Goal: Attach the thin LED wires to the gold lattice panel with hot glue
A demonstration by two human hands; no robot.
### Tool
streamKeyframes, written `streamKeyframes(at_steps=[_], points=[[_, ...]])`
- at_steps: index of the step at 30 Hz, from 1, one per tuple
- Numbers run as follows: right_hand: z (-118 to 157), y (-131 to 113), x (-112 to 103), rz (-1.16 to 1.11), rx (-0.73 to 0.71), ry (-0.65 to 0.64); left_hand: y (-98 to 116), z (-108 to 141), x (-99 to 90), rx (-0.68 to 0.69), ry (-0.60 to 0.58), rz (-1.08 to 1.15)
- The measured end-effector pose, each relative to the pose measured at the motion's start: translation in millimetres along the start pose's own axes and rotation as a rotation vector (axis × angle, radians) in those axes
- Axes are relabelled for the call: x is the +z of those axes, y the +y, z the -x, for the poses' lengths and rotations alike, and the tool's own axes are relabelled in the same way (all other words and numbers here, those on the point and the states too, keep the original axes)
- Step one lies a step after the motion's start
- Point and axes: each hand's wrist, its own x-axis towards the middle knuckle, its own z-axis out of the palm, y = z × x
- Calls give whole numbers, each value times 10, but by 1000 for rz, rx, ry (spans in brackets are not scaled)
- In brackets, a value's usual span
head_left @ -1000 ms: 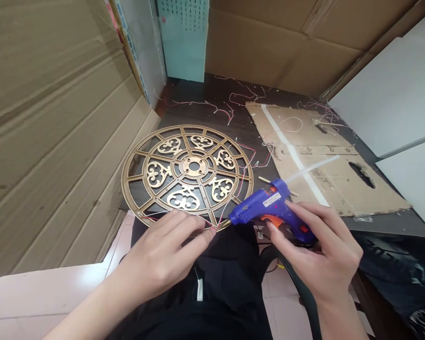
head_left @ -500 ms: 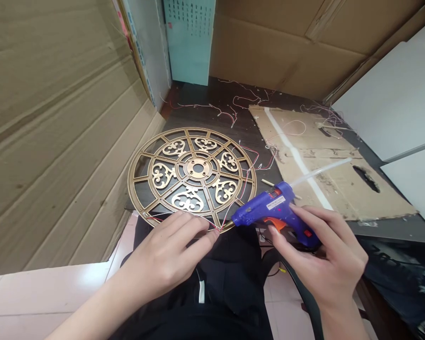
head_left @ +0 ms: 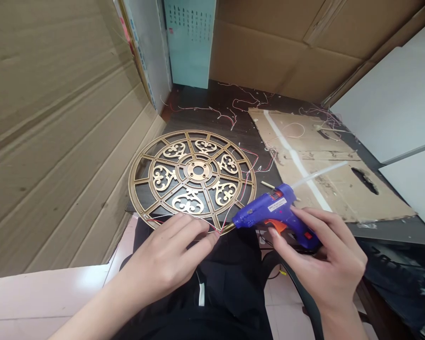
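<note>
A round gold-coloured openwork frame (head_left: 198,170) lies on the dark table, its near rim reaching past the edge. Thin red and white wires (head_left: 225,218) run along its rim. My left hand (head_left: 177,245) is closed at the near rim, fingertips pinching the wire there. In my right hand (head_left: 322,255) is a blue glue gun (head_left: 264,210) with an orange trigger and a clear glue stick (head_left: 320,174) out of its back. Its brass nozzle touches or nearly touches the rim beside my left fingertips; which one I cannot tell.
A flat cardboard sheet (head_left: 326,156) with a white strip covers the right of the table (head_left: 198,120). Loose wires (head_left: 221,113) are scattered at the back. A small stick (head_left: 268,184) lies near the glue gun. Cardboard (head_left: 63,141) walls the left side.
Both hands, the glue gun and the round frame hold nearly the same places. The view has shifted very slightly.
</note>
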Motion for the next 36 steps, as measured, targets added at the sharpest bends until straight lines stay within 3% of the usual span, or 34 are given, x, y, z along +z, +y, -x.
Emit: streamKeyframes(at_steps=[36], points=[[-40, -20, -3, 10, -30, -6, -8, 27, 25, -30, -28, -4]])
